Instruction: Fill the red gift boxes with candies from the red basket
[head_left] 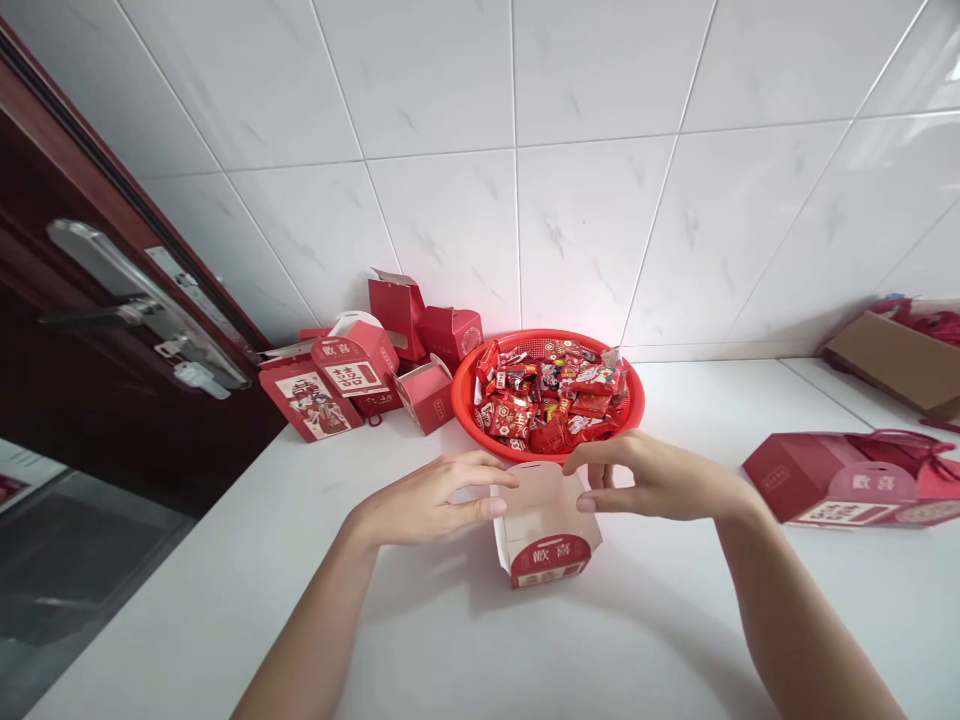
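Before me on the white table, a small red gift box [551, 560] with Chinese characters on its front flap stands with its top open, its pale inside showing. At its left edge, my left hand [450, 495] has thumb and fingers apart, the tips over the left flap. My right hand [649, 478] is at the right edge, its fingers bent and spread from the thumb. Whether the fingertips touch the cardboard, I cannot tell. Just behind the box sits a red plastic basket [636, 412] filled with candies [555, 395] in red wrappers.
Several red gift boxes [356, 370] cluster at the back left against the tiled wall [442, 230]. To the right lie another closed gift box [832, 480] and a brown cardboard box [892, 360]. A dark red door [97, 290] with a metal handle borders the table's left side.
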